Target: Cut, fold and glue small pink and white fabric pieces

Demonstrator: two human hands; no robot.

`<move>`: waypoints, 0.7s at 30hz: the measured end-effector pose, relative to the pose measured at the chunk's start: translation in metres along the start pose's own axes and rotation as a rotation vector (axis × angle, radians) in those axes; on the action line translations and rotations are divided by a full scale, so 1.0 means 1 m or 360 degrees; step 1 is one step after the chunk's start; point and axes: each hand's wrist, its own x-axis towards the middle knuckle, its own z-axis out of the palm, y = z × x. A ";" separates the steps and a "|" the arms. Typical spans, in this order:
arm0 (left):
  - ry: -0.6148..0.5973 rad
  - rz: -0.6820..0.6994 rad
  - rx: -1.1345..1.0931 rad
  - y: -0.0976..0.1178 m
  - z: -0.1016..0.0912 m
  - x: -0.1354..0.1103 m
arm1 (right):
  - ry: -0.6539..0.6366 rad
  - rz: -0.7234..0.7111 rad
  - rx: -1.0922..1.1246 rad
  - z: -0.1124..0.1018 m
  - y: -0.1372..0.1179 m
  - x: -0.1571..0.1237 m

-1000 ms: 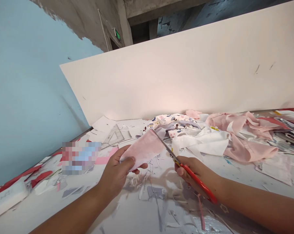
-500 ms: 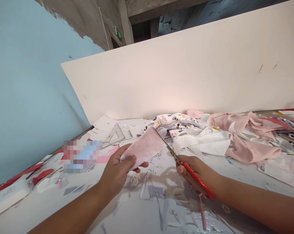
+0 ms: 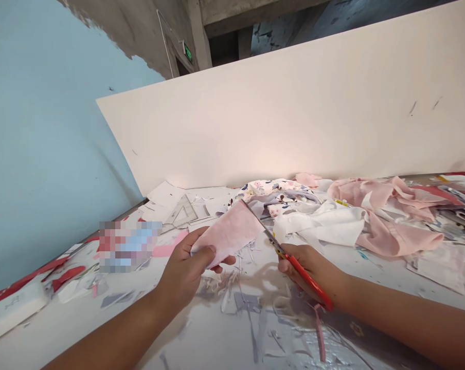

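Observation:
My left hand pinches a small pale pink piece of fabric between thumb and fingers and holds it above the table. My right hand is wrapped round the red handles of a pair of scissors. The metal blades run up and left along the right edge of the pink piece, their tip near its upper corner. Thin trimmed slivers lie on the table just below both hands.
A heap of pink, white and flowered cloth lies at the back right. A clear set square and paper sheets sit at the back left. A tall pale board stands behind the table, and a blue wall rises on the left.
The scissors and my right hand have slid slightly up and left along the fabric edge. My left hand and the pink piece are nearly unmoved.

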 end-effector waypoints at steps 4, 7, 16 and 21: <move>-0.0007 0.0004 0.0004 0.000 0.001 -0.001 | -0.0093 0.0062 0.0034 -0.001 0.002 0.000; -0.0002 0.0006 0.0004 0.000 0.001 -0.001 | -0.0047 0.0025 0.0088 0.001 0.006 0.000; -0.0024 -0.0010 0.0024 0.001 0.000 -0.001 | -0.0119 -0.0412 0.0201 -0.004 0.004 -0.004; 0.0007 -0.0068 -0.0011 0.003 0.004 -0.004 | -0.0180 -0.0507 0.0148 -0.009 0.003 -0.011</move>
